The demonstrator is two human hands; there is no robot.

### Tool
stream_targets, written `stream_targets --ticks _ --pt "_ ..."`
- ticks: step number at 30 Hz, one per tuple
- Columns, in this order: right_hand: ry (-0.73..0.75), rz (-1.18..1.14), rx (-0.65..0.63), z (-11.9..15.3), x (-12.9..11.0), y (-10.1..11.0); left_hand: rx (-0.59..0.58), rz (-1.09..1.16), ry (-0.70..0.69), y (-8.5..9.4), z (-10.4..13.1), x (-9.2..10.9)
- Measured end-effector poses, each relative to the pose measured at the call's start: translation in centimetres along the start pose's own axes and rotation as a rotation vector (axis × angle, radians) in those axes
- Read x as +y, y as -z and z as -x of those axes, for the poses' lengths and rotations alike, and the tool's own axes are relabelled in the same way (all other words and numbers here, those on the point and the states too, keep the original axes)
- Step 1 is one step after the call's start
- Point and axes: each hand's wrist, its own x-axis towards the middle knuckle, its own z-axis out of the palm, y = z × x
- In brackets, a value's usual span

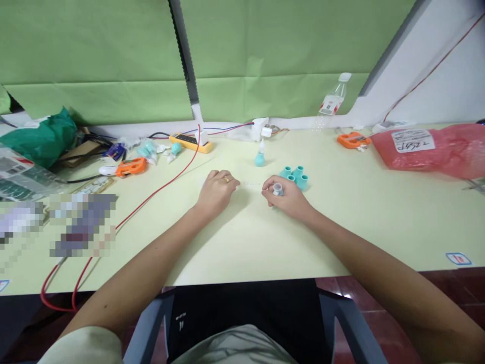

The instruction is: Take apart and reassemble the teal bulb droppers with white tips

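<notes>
My left hand is closed, its fingers curled down near the tabletop. What it pinches, if anything, is hidden. A gold-coloured ring shows on one finger. Across the gap, my right hand is wrapped round a small greyish-white hollow cap, its round opening facing up. Between the two hands runs a faint, pale strip with a row of tiny marks, too faint to name. Right behind my right hand stand several teal tubular pieces. A teal bulb with a clear pointed tip stands upright farther back.
A red cable crosses the pale table on the left. Orange-handled tools, a yellow multimeter-like device, a plastic bottle, a red bag and a green bag line the back and sides.
</notes>
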Motion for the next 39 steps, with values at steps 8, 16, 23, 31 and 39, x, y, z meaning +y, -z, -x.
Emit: stream_targets --ticks 8,16,23,31,39 --pt "0.039 -0.212 -0.072 0.2 -0.2 -0.8 0.188 1.154 0.484 -0.7 0.6 5.0" --pt "0.142 -0.260 -0.091 0.2 -0.8 -0.8 0.073 1.303 0.533 -1.6 0.7 5.8" --pt "0.077 -0.268 0.133 0.2 -1.4 -0.1 0.186 0.484 0.275 -2.2 0.5 4.7" --pt "0.056 -0.285 0.240 0.0 -1.7 0.2 -0.020 0.120 0.350 -3.8 -1.6 3.1" --pt "0.091 -0.285 0.254 0.0 -1.4 0.5 0.031 -0.164 0.088 -4.4 -4.2 4.2"
